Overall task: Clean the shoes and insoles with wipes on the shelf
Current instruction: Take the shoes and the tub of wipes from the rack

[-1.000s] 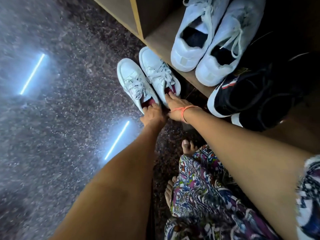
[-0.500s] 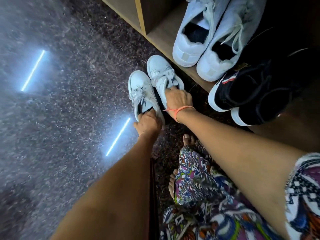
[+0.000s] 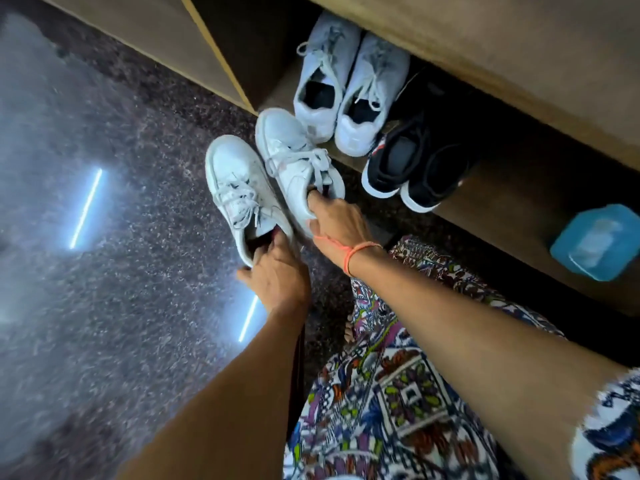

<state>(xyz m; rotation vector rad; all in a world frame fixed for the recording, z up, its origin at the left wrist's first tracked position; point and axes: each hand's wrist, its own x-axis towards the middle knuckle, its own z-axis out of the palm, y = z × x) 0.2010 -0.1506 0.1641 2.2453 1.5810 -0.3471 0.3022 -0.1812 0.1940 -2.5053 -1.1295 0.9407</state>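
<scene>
Two white sneakers with laces are held over the dark floor in front of the shelf. My left hand grips the heel of the left white sneaker, fingers inside its opening. My right hand, with an orange thread at the wrist, grips the heel collar of the right white sneaker, one finger hooked inside. A blue pack of wipes lies on the wooden shelf at the right.
On the shelf stand a pair of pale sneakers and a pair of black sneakers with white soles. A shelf divider rises at the left. The speckled dark floor reflects strip lights. My patterned clothing fills the bottom.
Both hands have taken firmer hold of the white sneakers' heels and drawn them back towards me. The view has shifted, bringing the blue wipes pack into sight at the right.
</scene>
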